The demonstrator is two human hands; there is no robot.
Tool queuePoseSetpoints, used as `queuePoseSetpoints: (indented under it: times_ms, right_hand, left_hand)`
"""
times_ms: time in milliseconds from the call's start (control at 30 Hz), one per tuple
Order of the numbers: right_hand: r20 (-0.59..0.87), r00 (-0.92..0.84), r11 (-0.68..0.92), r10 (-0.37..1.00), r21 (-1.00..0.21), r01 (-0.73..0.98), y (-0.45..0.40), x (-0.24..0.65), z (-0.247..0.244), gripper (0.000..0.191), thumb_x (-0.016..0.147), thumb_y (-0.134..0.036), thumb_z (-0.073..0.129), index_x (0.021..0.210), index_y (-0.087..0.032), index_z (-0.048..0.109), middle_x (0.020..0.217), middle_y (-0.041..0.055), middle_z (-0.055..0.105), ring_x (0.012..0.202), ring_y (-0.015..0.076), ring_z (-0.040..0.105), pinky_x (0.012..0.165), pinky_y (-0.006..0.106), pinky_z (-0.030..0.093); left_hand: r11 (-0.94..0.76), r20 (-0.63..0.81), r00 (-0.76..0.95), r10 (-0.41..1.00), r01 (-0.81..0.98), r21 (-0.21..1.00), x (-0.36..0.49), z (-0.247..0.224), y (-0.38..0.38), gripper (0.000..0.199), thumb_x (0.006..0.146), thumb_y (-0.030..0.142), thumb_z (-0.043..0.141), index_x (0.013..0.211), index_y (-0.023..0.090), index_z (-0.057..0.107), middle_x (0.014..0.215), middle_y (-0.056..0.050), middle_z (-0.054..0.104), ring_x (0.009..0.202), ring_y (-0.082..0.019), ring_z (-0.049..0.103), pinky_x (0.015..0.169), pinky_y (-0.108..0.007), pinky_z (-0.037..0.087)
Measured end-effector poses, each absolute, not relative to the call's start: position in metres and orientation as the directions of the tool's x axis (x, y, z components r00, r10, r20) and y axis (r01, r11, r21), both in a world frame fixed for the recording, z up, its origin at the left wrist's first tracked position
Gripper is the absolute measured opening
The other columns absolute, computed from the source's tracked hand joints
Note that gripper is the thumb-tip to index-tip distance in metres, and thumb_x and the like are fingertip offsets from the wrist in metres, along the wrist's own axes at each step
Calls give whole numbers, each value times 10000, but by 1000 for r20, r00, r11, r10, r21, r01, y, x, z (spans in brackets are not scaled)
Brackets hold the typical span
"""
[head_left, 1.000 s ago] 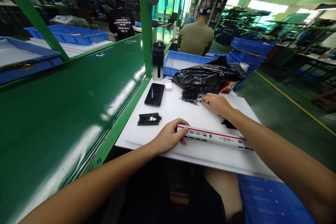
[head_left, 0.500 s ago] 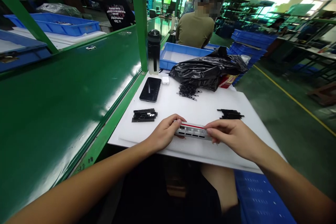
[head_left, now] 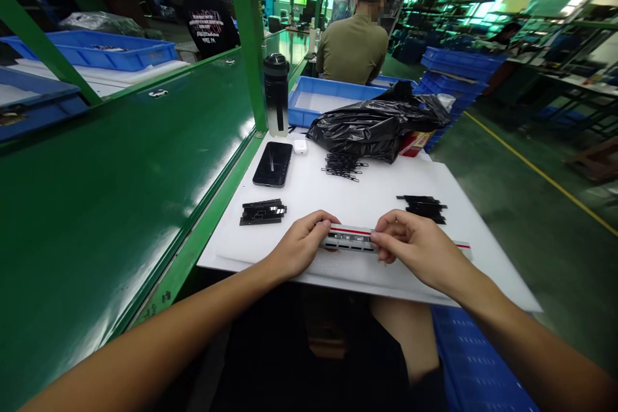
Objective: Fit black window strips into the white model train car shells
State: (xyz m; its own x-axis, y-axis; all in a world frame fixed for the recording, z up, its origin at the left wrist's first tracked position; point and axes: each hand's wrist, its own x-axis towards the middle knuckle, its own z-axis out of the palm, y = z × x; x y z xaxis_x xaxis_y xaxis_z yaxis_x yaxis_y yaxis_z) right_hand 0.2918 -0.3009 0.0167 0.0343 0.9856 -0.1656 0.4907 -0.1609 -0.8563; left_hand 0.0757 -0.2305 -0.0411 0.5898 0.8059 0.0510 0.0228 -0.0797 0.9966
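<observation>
Over the near part of the white board (head_left: 371,196), much of the long train (head_left: 350,238) was hard to see: the R hand (head_left: 420,248) hid a big bit of it, and just its R tip poked out past that hand. The L hand (head_left: 302,244) hid the L end, w/ its fingers mostly tucked out of sight behind. L hand gripped the train, thumb in front; R hand's fingers were bent in and touching it, but couldn't make out if they pinched it or some tiny pc. So the train ran sideways from L hand, thru R hand's spot & a bit beyond. Farther back, thin blk pcs (head_left: 342,167) lay in a pile, too jumbled to count, near the blk bag (head_left: 374,129). Blk strips (head_left: 425,208) sat just behind R hand, partly hidden.
</observation>
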Motion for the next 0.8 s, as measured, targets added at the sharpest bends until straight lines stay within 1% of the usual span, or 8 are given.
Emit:
queuePoseSetpoints:
  times_ms: [167, 300, 367, 467, 533, 600, 700, 800]
  right_hand:
    - [-165, 45, -164, 985, -835, 525, -301, 291, 11, 182, 847, -377, 673, 886, -226, 578, 686, -1, 713, 604, 167, 688, 580, 278, 543]
    - [-122, 72, -141, 990, -783, 606, -303, 288, 11, 165, 839, -363, 672, 916, -244, 586, 699, -23, 713, 608, 166, 689, 573, 277, 529]
    - [-54, 61, -82, 997, -705, 704, -304, 287, 13, 148, 839, -361, 670, 920, -252, 610, 696, -30, 705, 601, 163, 672, 564, 281, 509]
    - [70, -17, 51, 997, -516, 855, -304, 287, 14, 149, 847, -382, 671, 938, -265, 666, 691, -22, 675, 599, 168, 633, 574, 305, 478]
    - [144, -80, 133, 986, -409, 903, -302, 288, 12, 213, 851, -426, 676, 992, -269, 700, 755, 10, 670, 679, 194, 634, 632, 334, 486]
    - [211, -134, 203, 968, -351, 914, -298, 288, 9, 246, 852, -454, 682, 1004, -265, 718, 856, 46, 670, 817, 229, 639, 727, 367, 500]
    - [199, -195, 256, 960, -358, 898, -291, 289, 6, 197, 856, -442, 680, 856, -246, 701, 874, 53, 672, 862, 236, 626, 753, 369, 491]
    - [44, -175, 176, 984, -441, 880, -288, 288, 7, 242, 875, -445, 642, 757, -234, 642, 750, 17, 665, 700, 190, 603, 607, 310, 436]
  left_hand:
    - [-170, 74, 580, 811, 112, 979, 74, -39, -232, 250, 958, 353, 472, 994, 185, 653, 910, -22, 666, 858, -187, 610, 794, -276, 471]
    - [-213, 63, 566, 822, 203, 956, 75, -37, -234, 189, 880, 336, 598, 993, 196, 656, 924, -8, 686, 715, -154, 580, 677, -256, 447]
    - [-223, 74, 557, 827, 204, 953, 76, -37, -235, 163, 867, 318, 609, 957, 189, 652, 899, -5, 682, 678, -143, 562, 648, -250, 433]
    - [-231, 89, 549, 831, 197, 953, 76, -39, -236, 136, 862, 307, 615, 915, 185, 641, 867, -1, 670, 690, -144, 557, 659, -249, 428]
    - [-231, 86, 549, 831, 201, 952, 76, -40, -237, 134, 865, 311, 612, 912, 187, 634, 861, 5, 662, 683, -139, 547, 654, -247, 426]
    - [-237, 86, 556, 827, 207, 949, 76, -41, -237, 147, 871, 322, 606, 924, 188, 633, 874, 4, 662, 676, -135, 542, 644, -243, 426]
    - [-273, 100, 575, 812, 222, 936, 75, -41, -236, 168, 881, 333, 589, 948, 188, 638, 902, -5, 668, 685, -140, 555, 630, -244, 429]
    - [-337, 146, 600, 787, 219, 915, 74, -41, -236, 156, 858, 307, 613, 957, 191, 649, 923, -14, 679, 794, -175, 606, 709, -260, 458]
